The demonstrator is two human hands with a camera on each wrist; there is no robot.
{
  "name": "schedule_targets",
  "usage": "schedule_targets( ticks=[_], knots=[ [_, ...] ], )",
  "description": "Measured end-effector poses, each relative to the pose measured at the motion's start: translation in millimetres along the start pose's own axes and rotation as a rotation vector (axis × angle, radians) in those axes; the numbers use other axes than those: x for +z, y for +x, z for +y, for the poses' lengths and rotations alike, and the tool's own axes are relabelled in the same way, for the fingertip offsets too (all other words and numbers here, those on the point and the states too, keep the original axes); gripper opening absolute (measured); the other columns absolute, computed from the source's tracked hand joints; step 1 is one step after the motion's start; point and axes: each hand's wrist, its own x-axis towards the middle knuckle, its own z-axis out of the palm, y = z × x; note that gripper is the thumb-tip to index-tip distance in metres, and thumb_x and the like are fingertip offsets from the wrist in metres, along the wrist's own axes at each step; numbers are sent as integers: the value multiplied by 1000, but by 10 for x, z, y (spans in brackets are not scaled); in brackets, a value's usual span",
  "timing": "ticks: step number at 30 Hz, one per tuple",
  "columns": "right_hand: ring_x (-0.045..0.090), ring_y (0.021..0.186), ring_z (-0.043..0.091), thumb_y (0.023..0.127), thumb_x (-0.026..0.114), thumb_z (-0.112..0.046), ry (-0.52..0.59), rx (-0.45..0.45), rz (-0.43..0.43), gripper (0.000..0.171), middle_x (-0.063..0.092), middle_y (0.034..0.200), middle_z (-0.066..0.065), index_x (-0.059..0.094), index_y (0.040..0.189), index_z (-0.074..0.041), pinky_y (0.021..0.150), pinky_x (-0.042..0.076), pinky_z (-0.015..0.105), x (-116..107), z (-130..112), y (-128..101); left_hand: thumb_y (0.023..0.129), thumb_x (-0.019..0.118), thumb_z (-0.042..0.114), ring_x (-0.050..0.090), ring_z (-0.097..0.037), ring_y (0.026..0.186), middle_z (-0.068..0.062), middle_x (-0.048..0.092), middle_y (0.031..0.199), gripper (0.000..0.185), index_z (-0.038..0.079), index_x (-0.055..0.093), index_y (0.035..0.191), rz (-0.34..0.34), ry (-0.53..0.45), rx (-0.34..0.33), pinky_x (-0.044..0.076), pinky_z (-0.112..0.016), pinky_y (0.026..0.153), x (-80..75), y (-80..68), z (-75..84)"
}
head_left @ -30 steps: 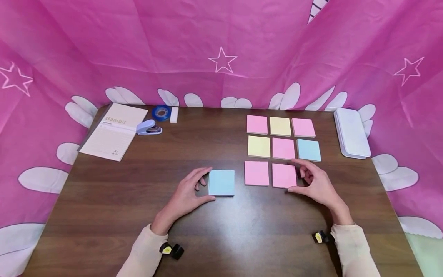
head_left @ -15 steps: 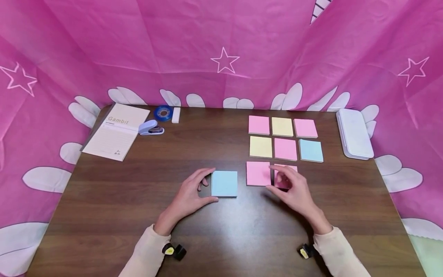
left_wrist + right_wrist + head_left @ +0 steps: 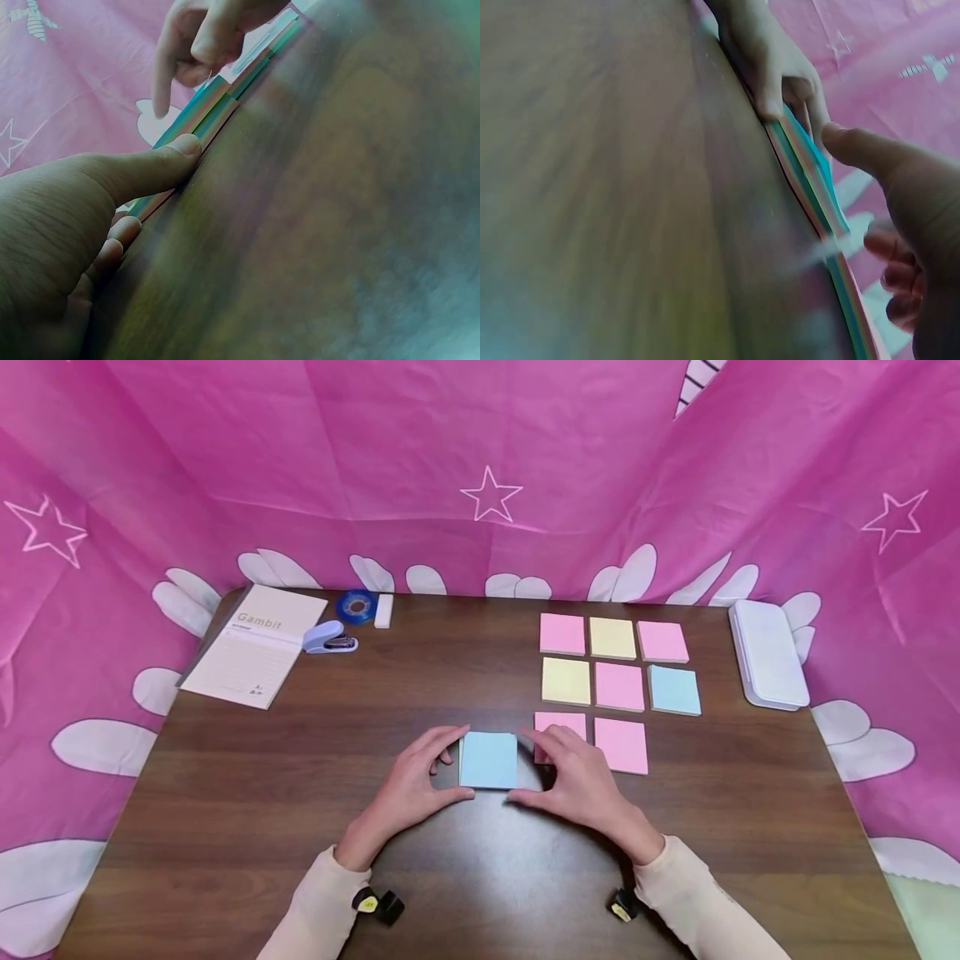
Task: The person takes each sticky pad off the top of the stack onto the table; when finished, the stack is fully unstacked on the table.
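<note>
Sticky-note pad, blue top (image 3: pixel 488 760): lies flat on the table (image 3: pixel 420 685), near the middle and toward the near edge, just left of a grid of single notes. The wrist views show its edge striped in several colours, so it reads as a multi-colour stack with blue uppermost.

Left hand (image 3: pixel 408 785): set against the pad's left edge, thumb (image 3: pixel 154 166) pressed on the near-left corner and fingers curved to the far-left corner. It brackets the pad, probably to keep it from sliding.

Right hand (image 3: pixel 577 785): set at the pad's right edge, thumb at the near-right corner and fingers (image 3: pixel 543 742) arched over the far-right corner. The fingers are partly curled and touch the edge; a firm pinch cannot be told from these views. The pad sits between the two hands, held from both sides.

Grid of notes (image 3: pixel 619 685): pink, yellow and blue squares in rows on the right half of the table. The near-left pink note (image 3: pixel 558 723) is partly hidden by the right hand.

Far left: booklet (image 3: pixel 255 646), stapler (image 3: pixel 328 638), blue tape roll (image 3: pixel 356 606), small white block (image 3: pixel 383 610).

Far right: white case (image 3: pixel 768 653) at the table's edge.

Surround: pink cloth (image 3: pixel 480 468) with stars.
</note>
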Motion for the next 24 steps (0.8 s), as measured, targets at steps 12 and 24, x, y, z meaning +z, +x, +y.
schedule_targets(
  ticks=[12,24],
  knots=[
    [56,82,17,69,101,-61,-186,46,-97,87,62,99,2,77,135,-10,65,48,30,99,-137,155,82,103,26,58,-13,99,-5,65,140,95,16,55,164,2,48,10,51,-30,81,9,7,-11],
    [55,79,15,71,103,-52,-33,131,-89,85,61,98,4,74,136,-6,63,45,31,-122,58,335,80,104,29,56,-14,103,-2,57,147,100,21,53,165,-9,2,-24,49,-29,78,4,-4,-20]
  ],
)
